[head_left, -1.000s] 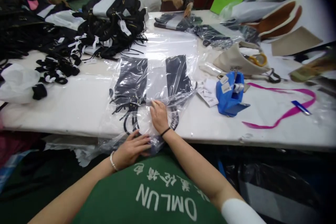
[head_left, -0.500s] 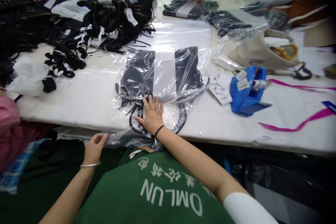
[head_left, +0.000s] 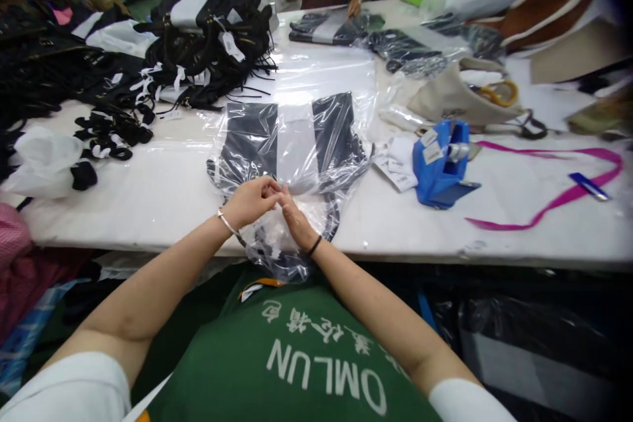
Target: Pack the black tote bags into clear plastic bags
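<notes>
A black and white bag (head_left: 291,142) lies inside a clear plastic bag (head_left: 346,165) on the white table (head_left: 163,191), straight in front of me. Its black straps curl toward the table's near edge under the plastic. My left hand (head_left: 251,201) pinches the plastic's open end near the bag's lower edge. My right hand (head_left: 295,219) presses on the same plastic, fingertips meeting the left hand's fingers. The loose end of the plastic hangs over the table edge.
A blue tape dispenser (head_left: 442,165) and paper tags (head_left: 395,168) sit to the right, with a pink ribbon (head_left: 548,201) beyond. A heap of black bags (head_left: 212,46) fills the back left. Another person's hands (head_left: 353,8) work at the far side. A white plastic lump (head_left: 44,161) lies left.
My left hand rose from below the table edge to the plastic's open end and met my right hand. My right hand, flat on the bag before, now has its fingers gathered at the plastic.
</notes>
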Tool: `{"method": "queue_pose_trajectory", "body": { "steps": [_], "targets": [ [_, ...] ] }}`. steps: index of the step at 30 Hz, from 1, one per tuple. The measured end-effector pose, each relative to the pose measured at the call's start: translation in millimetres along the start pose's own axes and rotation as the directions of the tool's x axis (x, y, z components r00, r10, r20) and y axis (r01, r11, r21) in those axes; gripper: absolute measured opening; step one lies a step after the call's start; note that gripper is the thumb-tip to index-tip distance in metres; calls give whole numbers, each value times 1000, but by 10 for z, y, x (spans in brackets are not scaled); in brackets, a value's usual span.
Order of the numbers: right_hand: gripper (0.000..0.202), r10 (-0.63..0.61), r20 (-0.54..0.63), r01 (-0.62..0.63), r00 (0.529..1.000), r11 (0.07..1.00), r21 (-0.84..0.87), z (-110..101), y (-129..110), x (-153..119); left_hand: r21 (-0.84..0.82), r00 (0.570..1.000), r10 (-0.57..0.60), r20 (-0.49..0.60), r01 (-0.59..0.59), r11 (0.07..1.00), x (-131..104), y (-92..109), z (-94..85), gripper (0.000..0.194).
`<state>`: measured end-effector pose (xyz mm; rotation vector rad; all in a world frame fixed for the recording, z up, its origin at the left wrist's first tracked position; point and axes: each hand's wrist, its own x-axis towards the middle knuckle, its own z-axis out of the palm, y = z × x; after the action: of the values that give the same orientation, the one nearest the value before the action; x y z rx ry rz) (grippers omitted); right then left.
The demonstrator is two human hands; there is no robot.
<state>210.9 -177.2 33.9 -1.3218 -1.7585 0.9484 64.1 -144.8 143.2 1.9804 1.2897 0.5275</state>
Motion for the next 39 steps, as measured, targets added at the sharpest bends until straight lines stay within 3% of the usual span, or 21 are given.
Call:
{"method": "queue_pose_trajectory", "body": {
  "steps": [2,5,7,10,14,17,20,25,28,32,35,37,39],
  "targets": [
    [58,-21,-21,23,1000,995,95,-10,51,-36,131,992,-41,119,25,991,298,-14,113,16],
    [49,99,-123,-65,988,964,256,110,142,-16,246,959,-107,264,40,968,563,-11,187,17],
    [42,162,-171,-88,972,922,377,200,197,32,263,961,-107,256,38,964,697,0,204,16],
    [45,133,-170,-36,976,876,481,253,237,79,414,987,-70,147,3,910,913,-7,285,28],
    [49,144,-129,-65,981,875,479,177,179,-1,582,968,-14,252,-140,801,1140,-58,431,19],
    [47,139,-112,-59,984,846,529,83,90,-112,564,962,12,273,-170,808,1157,-131,381,10],
    [46,259,-96,-143,961,764,630,5,35,-116,536,962,25,272,-173,826,1056,-275,235,17],
    [40,530,74,-382,845,501,777,-98,84,163,228,958,30,284,-98,969,880,-582,164,27],
    [30,575,135,-441,807,434,786,-121,115,281,92,936,61,347,-98,991,846,-681,197,32],
    [26,582,143,-465,801,453,761,-130,119,301,48,917,80,390,-107,993,829,-697,206,40],
    [29,586,132,-479,799,488,730,-160,98,305,72,926,118,358,-153,986,806,-681,232,38],
    [33,571,91,-471,816,565,678,-183,63,305,139,949,137,283,-182,973,797,-670,270,30],
    [30,524,46,-461,850,701,545,-192,7,259,228,972,133,192,-176,957,799,-657,313,24]
  ]
}}
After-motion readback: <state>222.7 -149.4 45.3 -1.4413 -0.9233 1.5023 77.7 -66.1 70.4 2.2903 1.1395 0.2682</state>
